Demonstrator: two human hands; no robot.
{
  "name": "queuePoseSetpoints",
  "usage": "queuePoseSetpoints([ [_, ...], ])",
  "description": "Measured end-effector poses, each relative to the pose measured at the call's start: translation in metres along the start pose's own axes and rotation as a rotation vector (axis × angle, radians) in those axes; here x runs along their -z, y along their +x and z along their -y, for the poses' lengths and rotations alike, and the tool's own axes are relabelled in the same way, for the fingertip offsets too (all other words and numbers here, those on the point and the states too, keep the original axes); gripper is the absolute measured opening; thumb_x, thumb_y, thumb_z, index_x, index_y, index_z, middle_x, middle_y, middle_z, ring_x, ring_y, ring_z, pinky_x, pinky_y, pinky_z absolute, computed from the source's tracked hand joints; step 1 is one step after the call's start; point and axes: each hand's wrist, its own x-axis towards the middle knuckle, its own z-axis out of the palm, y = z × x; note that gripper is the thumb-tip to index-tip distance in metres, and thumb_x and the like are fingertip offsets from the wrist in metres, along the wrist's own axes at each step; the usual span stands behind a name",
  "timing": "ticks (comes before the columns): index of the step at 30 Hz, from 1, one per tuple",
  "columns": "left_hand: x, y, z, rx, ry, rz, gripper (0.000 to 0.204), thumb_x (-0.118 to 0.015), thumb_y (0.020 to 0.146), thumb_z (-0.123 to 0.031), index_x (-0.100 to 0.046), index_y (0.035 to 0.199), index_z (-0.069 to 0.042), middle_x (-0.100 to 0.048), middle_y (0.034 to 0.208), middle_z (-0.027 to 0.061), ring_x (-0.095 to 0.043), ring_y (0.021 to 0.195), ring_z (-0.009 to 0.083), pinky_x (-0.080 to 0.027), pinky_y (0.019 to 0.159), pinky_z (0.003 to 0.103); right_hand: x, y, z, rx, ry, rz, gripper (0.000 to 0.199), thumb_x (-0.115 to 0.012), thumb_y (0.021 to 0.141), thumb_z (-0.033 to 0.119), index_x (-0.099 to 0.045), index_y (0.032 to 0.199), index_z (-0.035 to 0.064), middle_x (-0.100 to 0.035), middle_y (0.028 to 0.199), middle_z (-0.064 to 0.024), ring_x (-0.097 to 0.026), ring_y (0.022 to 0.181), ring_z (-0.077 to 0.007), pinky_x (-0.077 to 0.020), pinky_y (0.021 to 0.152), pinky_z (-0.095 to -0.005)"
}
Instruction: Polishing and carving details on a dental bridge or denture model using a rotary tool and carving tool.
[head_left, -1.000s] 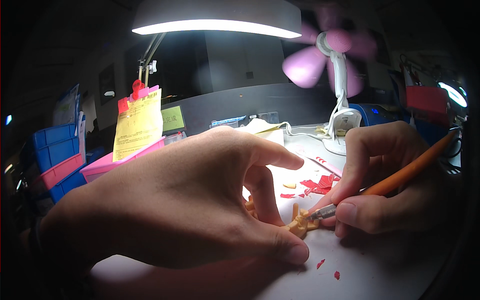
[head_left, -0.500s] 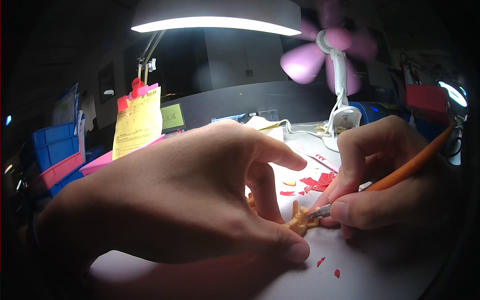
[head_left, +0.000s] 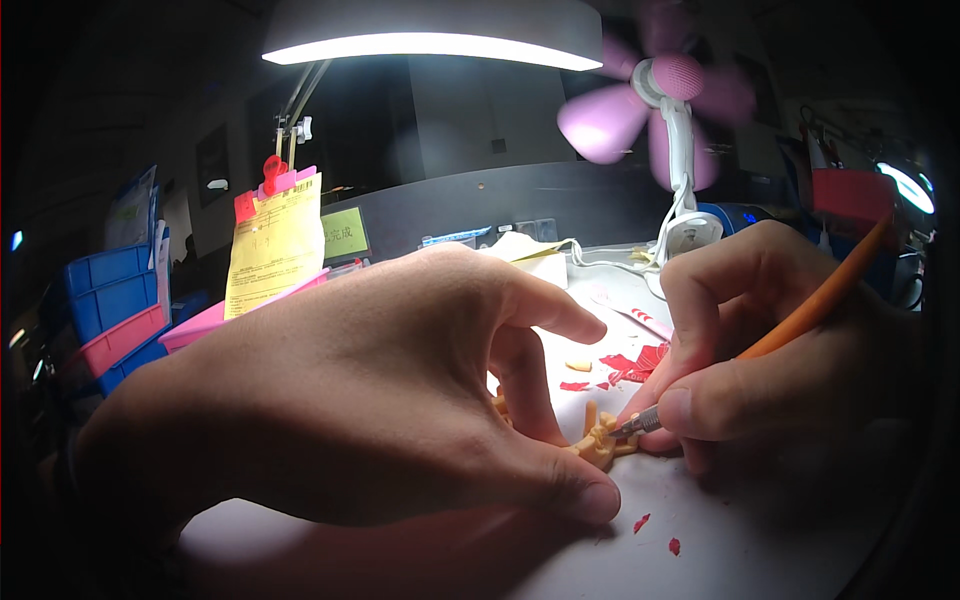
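My left hand point(head_left: 370, 390) reaches in from the left and pinches a small yellow-orange moulded piece point(head_left: 598, 450) against the white tabletop. The piece has short prongs, and part of it is hidden behind my fingers. My right hand point(head_left: 765, 385) grips a slim orange-handled tool point(head_left: 815, 310) with a pointed metal tip, held like a pen. Its tip touches the piece from the right, close to my left thumb. Fingers of my right hand rest beside the piece.
Torn red scraps point(head_left: 636, 365) and a small yellow bit point(head_left: 578, 366) lie behind the piece; red flecks point(head_left: 674, 547) lie in front. A lamp point(head_left: 430, 45) hangs overhead. Behind stand a pink fan point(head_left: 676, 78), a clipped yellow sheet point(head_left: 275, 250) and blue bins point(head_left: 110, 290).
My right hand has shifted slightly left, and the orange handle now tilts more steeply. The left hand and the piece stay almost still.
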Motion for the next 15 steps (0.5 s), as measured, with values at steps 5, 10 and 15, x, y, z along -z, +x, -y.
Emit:
queuePoseSetpoints([
  [5, 0.000, 0.000, -0.004, -0.011, 0.049, -0.012, 0.085, -0.095, 0.076, -0.024, -0.053, 0.143, 0.006, -0.075, 0.089, 0.0121, -0.071, 0.085, 0.0164, -0.054, 0.086, 0.033, -0.017, 0.032, 0.015, 0.236, -0.013, 0.130, 0.022, -0.074, 0.087, -0.001, -0.063, 0.106, 0.0022, -0.072, 0.101, -0.0155, -0.073, 0.087, -0.0193, -0.0592, 0.081, -0.0290],
  [10, 0.002, 0.000, -0.007, -0.006, 0.095, -0.037, 0.087, -0.096, 0.075, -0.023, -0.053, 0.144, 0.006, -0.075, 0.089, 0.0120, -0.071, 0.086, 0.0164, -0.054, 0.086, 0.033, -0.027, 0.008, 0.050, 0.080, -0.048, 0.042, 0.018, -0.074, 0.085, -0.002, -0.061, 0.097, 0.0017, -0.073, 0.096, -0.0164, -0.072, 0.082, -0.0177, -0.0597, 0.075, -0.0297],
  [15, 0.002, 0.001, -0.006, 0.051, 0.125, -0.072, 0.087, -0.096, 0.075, -0.024, -0.053, 0.144, 0.006, -0.075, 0.090, 0.0122, -0.071, 0.085, 0.0161, -0.053, 0.085, 0.032, -0.003, 0.012, 0.038, 0.068, -0.042, 0.028, 0.018, -0.073, 0.085, 0.000, -0.061, 0.098, 0.0016, -0.073, 0.095, -0.0164, -0.073, 0.082, -0.0181, -0.0600, 0.075, -0.0303],
])
